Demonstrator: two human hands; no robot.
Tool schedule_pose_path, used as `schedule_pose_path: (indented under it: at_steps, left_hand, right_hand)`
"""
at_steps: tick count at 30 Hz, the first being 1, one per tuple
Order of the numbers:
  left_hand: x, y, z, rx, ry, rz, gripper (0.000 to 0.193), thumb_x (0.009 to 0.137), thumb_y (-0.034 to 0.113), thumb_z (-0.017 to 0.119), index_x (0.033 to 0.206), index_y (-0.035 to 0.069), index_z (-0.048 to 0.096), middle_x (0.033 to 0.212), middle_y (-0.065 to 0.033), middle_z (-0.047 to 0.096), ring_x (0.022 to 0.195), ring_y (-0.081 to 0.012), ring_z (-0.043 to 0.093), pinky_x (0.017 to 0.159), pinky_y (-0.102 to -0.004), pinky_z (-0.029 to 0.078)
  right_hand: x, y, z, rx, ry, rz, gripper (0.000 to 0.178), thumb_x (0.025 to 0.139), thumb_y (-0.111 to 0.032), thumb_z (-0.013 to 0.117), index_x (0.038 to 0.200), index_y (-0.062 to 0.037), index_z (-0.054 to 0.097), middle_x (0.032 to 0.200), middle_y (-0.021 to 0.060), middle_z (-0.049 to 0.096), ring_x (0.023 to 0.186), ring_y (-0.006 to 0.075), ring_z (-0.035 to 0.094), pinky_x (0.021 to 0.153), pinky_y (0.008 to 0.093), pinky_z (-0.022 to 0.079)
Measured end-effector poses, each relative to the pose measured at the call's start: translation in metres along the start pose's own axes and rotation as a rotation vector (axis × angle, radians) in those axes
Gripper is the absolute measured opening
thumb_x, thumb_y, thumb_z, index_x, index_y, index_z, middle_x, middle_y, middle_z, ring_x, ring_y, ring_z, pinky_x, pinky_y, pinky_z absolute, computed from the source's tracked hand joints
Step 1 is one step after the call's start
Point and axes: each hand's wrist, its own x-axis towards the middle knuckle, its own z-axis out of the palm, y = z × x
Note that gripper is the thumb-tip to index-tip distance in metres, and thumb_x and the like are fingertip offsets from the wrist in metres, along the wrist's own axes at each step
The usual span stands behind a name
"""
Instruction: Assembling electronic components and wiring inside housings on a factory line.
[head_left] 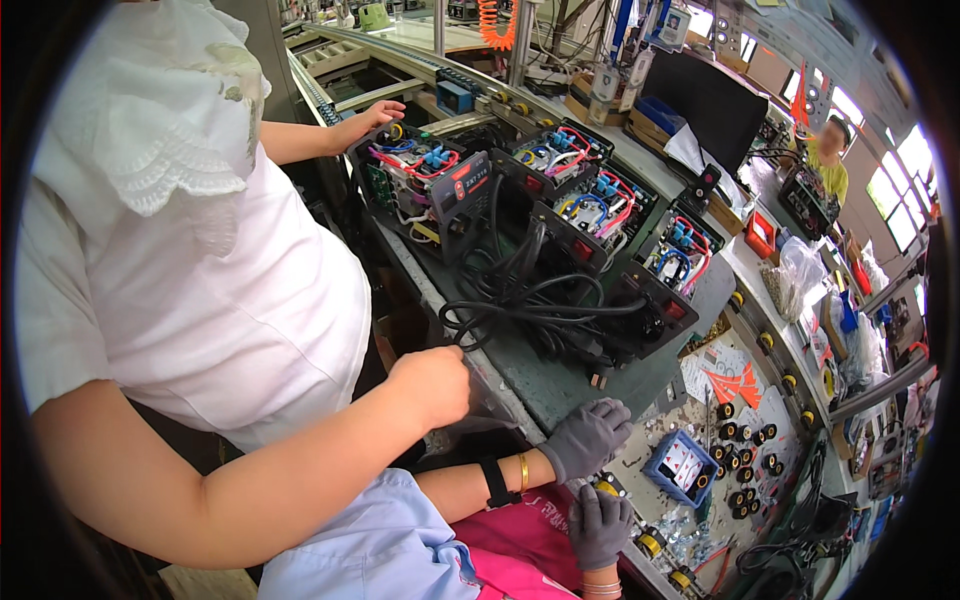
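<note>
My left hand [590,435], in a grey glove, curls over the near corner of a grey-green pallet [560,385]. My right hand [600,525], also gloved, hangs bent at the bench edge beside a yellow-and-black roller [606,488]; whether it holds anything I cannot tell. The pallet carries several open electronic units [425,185] with black front panels, red switches and coloured wires. Black power cables [530,300] lie tangled in front of the units. A plug [600,378] lies just beyond my left hand.
A co-worker in a white top stands at my left, one hand [432,385] on the pallet's near edge, the other hand [372,117] at the far unit. A blue parts bin [680,468] and black knobs [745,462] lie on the bench at right. Another person [828,160] works farther back.
</note>
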Motion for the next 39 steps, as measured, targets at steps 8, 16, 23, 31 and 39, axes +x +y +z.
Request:
schedule_pose_path:
  at_steps: [8,16,23,31,39]
  left_hand:
    - [-0.001,0.000,-0.001,0.012,0.039,0.008,0.035,0.077,0.026,0.061,0.106,0.008,0.057,0.117,-0.0104,0.052,0.118,-0.0281,0.045,0.102,-0.0376,0.035]
    - [-0.002,-0.005,0.006,0.009,0.063,0.013,0.032,0.080,0.025,0.059,0.107,0.008,0.057,0.118,-0.0107,0.052,0.117,-0.0300,0.047,0.096,-0.0404,0.041]
    - [0.005,-0.009,-0.002,-0.046,0.084,0.111,0.032,0.070,0.011,0.062,0.102,0.007,0.059,0.111,-0.0124,0.056,0.110,-0.0329,0.051,0.095,-0.0444,0.041]
    - [0.007,-0.005,-0.003,0.024,0.059,0.123,0.028,0.072,0.011,0.065,0.099,0.006,0.062,0.111,-0.0122,0.059,0.108,-0.0328,0.053,0.094,-0.0436,0.042]
    - [0.008,-0.003,-0.008,0.033,0.058,0.109,0.030,0.073,0.014,0.064,0.102,0.010,0.060,0.113,-0.0101,0.058,0.109,-0.0319,0.052,0.094,-0.0437,0.041]
  right_hand:
    - [0.002,-0.002,0.000,0.005,-0.013,0.000,0.025,0.079,-0.024,0.065,0.101,-0.0117,0.065,0.090,0.0039,0.058,0.081,0.0248,0.056,0.075,0.0392,0.045]
    - [0.005,-0.004,-0.005,-0.003,-0.015,-0.033,0.030,0.077,-0.023,0.066,0.105,-0.0110,0.063,0.094,0.0053,0.057,0.083,0.0260,0.055,0.074,0.0395,0.044]
    - [-0.015,0.013,-0.027,0.204,0.056,0.187,0.032,0.075,-0.019,0.069,0.106,-0.0116,0.063,0.097,0.0064,0.059,0.087,0.0257,0.057,0.076,0.0391,0.046]
    - [-0.133,0.104,-0.132,-0.389,0.922,1.148,0.041,0.078,-0.014,0.070,0.113,-0.0018,0.053,0.100,0.0123,0.059,0.092,0.0256,0.058,0.085,0.0344,0.045]
    - [-0.329,0.245,-0.232,-0.119,1.336,1.396,0.050,0.083,-0.035,0.069,0.116,0.0014,0.057,0.105,0.0088,0.061,0.091,0.0208,0.054,0.085,0.0339,0.044]
